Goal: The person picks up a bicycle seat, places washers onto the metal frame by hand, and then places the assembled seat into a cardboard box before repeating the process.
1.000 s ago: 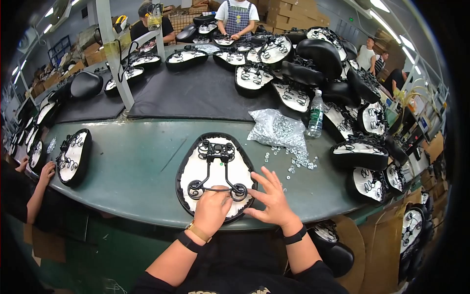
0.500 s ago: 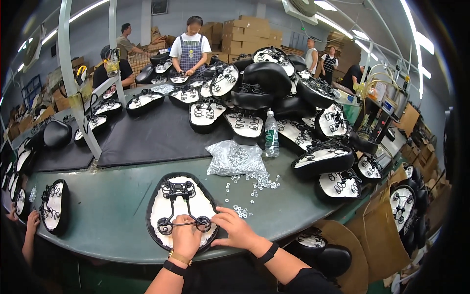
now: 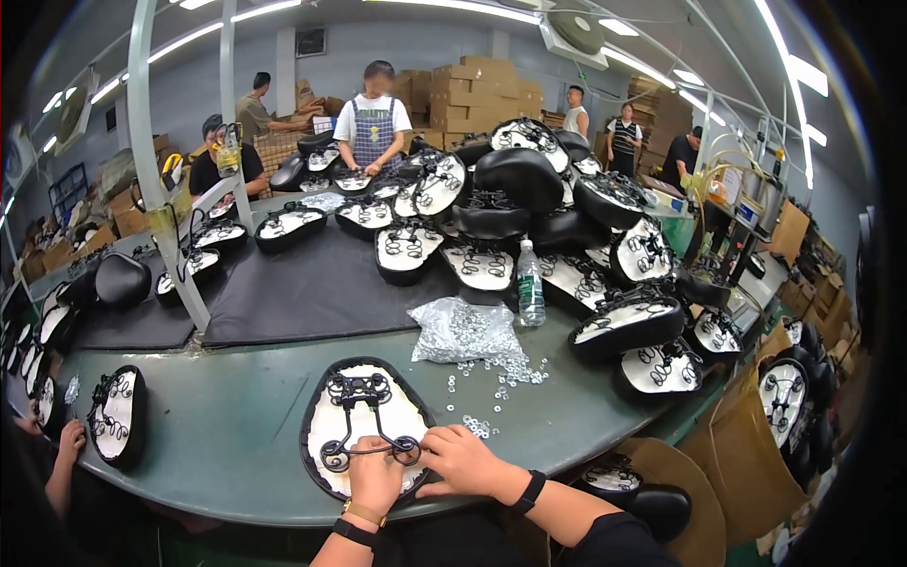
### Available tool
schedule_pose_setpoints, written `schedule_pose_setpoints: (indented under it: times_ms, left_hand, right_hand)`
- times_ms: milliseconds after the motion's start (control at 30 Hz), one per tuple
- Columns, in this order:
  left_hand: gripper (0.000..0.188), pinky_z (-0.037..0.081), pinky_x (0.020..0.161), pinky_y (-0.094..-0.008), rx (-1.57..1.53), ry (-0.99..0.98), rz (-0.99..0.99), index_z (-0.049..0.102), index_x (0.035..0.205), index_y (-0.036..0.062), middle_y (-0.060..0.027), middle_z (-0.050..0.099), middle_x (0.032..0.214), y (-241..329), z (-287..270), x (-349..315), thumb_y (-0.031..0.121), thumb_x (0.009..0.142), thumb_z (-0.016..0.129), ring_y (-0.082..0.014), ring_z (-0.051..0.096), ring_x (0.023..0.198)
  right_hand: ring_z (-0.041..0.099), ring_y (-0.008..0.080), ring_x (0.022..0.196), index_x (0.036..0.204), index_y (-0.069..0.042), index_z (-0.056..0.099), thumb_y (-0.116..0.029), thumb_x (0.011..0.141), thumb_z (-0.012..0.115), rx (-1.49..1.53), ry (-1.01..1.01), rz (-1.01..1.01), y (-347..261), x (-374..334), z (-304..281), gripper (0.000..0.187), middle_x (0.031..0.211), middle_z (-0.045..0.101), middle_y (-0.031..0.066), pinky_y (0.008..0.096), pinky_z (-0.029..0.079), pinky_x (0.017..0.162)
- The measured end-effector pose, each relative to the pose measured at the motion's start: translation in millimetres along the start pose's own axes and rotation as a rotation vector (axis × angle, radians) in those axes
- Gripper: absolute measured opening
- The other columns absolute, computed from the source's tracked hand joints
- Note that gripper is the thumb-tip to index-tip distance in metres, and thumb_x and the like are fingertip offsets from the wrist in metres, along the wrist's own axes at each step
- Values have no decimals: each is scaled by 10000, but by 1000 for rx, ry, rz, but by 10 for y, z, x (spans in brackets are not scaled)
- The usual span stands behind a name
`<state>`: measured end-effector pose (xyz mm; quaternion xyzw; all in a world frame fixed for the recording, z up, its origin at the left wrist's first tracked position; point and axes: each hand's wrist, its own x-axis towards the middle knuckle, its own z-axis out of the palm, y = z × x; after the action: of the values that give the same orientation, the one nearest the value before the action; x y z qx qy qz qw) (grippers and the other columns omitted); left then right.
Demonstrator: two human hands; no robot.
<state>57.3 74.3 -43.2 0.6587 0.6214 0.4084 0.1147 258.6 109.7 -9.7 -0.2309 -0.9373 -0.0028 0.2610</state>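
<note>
A bicycle saddle (image 3: pixel 368 416) lies upside down at the table's front edge, its white underside and black wire frame with coil springs facing up. My left hand (image 3: pixel 376 480) reaches onto its near part, fingers closed at the cross wire between the two coils; what they pinch is hidden. On the saddle's right side my right hand (image 3: pixel 470 463) is curled against the rim and the right coil, fingertips together and thumb lower down by the edge. Behind the saddle lies a clear plastic bag of nuts (image 3: pixel 468 331), with loose metal nuts (image 3: pixel 477 425) scattered in front of it.
A water bottle (image 3: pixel 530 283) stands beside the bag. Many saddles are heaped (image 3: pixel 520 180) behind it. Another saddle (image 3: pixel 118 416) lies at left near another person's hand (image 3: pixel 72 440). A cardboard box (image 3: pixel 746 435) holds saddles at right. A metal post (image 3: pixel 170 246) rises at left.
My right hand has closed in on the saddle's right coil and rim, its fingers less spread. My left hand stays at the cross wire. The whole view has shifted slightly.
</note>
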Motion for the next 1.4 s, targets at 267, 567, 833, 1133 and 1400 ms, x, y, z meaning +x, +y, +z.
schedule_pose_setpoints:
  times_ms: [267, 567, 833, 1133, 1400]
  left_hand:
    - [463, 392, 1110, -454, -296, -499, 279, 650, 1305, 38, -229, 617, 1334, -234, -447, 1, 246, 898, 722, -370, 514, 1330]
    - [891, 464, 1031, -453, 310, -289, 431, 520, 1384, -42, -227, 554, 1340, 180, -428, -291, 595, 803, 742, -372, 552, 1200]
    - [922, 415, 1008, -470, 386, -167, 388, 570, 1322, -35, -190, 594, 1225, 338, -216, -303, 675, 760, 741, -363, 547, 1123]
    - [744, 420, 924, -479, 323, -198, 421, 645, 1239, 57, -173, 602, 1214, 295, -302, -304, 644, 786, 709, -367, 539, 1090]
    - [804, 421, 931, -473, 325, -128, 405, 634, 1258, 58, -165, 604, 1228, 320, -319, -285, 670, 744, 725, -360, 544, 1094]
  right_hand:
    - [588, 296, 1125, 1096, -104, 685, -558, 759, 792, -4, -29, 90, -131, 20, 10, 575, 1110, 618, 76, 427, 457, 948]
    - [583, 293, 1114, 1136, -135, 712, -493, 712, 842, 11, 50, 70, -98, 11, 35, 570, 1064, 623, 61, 409, 467, 906]
    - [584, 371, 1180, 1131, -111, 714, -471, 701, 862, 126, 96, 186, -63, -183, 189, 581, 1163, 630, 129, 468, 469, 998]
    - [519, 338, 1277, 1151, -80, 655, -419, 757, 830, 198, 95, 237, -137, -207, 289, 549, 1249, 605, 126, 475, 435, 1001]
    - [513, 308, 1285, 1164, -77, 651, -462, 778, 785, 80, 18, 171, -131, -141, 186, 561, 1235, 593, 117, 475, 415, 1019]
